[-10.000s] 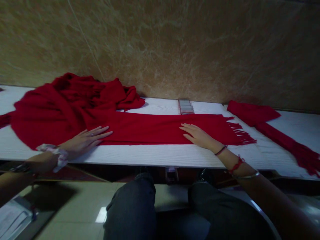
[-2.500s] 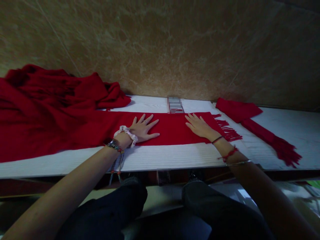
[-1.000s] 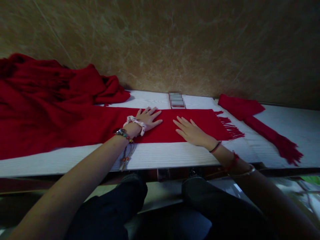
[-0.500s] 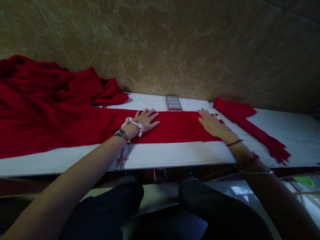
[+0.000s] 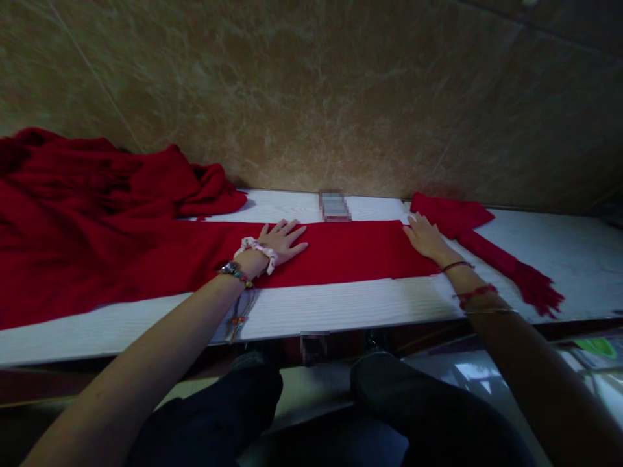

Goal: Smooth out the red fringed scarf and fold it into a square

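Note:
A long red scarf point(image 5: 355, 253) lies flat along a white wood-grain surface point(image 5: 321, 308), its left part running toward a heap of red cloth. My left hand point(image 5: 281, 242) rests on the middle of the scarf, palm down with fingers spread. At the scarf's right end lies my right hand point(image 5: 426, 239), flat with fingers stretched out, covering part of that edge. Just beyond it sits a second red scarf point(image 5: 452, 217), folded over on itself, with a fringed end pointing toward the lower right.
Crumpled red cloth point(image 5: 111, 178) is piled at the far left against the tan marbled wall point(image 5: 292, 97). A small blurred rectangular item point(image 5: 334, 206) lies between scarf and wall. Below the surface's front edge are my dark-trousered legs point(image 5: 224, 402). Something bright green point(image 5: 601, 347) shows at the lower right.
My right hand has slid a little to the right, onto the scarf's end edge. My left hand stays on the same part of the scarf. The view has shifted slightly.

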A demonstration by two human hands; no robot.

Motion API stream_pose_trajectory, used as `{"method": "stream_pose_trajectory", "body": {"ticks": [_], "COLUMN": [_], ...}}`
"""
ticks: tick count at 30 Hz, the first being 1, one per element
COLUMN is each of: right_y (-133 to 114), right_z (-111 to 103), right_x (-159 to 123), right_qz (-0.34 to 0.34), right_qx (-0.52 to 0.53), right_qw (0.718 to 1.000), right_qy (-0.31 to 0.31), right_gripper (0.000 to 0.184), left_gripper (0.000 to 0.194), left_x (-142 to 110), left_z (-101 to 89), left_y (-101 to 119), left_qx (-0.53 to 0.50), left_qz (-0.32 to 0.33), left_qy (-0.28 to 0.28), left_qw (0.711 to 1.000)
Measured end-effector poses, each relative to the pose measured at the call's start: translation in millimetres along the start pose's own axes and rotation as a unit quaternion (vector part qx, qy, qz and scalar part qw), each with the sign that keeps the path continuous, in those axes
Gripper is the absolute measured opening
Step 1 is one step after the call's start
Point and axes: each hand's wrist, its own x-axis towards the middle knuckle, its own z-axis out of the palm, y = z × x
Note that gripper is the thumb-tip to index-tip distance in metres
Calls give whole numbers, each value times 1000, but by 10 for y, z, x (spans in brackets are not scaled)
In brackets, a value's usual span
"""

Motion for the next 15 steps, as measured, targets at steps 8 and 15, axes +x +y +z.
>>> {"method": "stream_pose_trajectory", "body": {"ticks": [8,15], "right_y": [-1031,-1132], "right_z": [49,5], "right_x": [-537,-628], "right_qz": [-224,-219], "right_qx": [54,15], "right_qw": [973,976], "right_qy": [-8,-14], "right_gripper": [52,50], "left_gripper": [58,57], "left_x": [-6,-18], "left_z": [5,-15], "left_y": [2,9], "left_qx": [2,7], "left_qz": [6,6], "left_qy": [3,-3], "left_qw": [1000,1000]}}
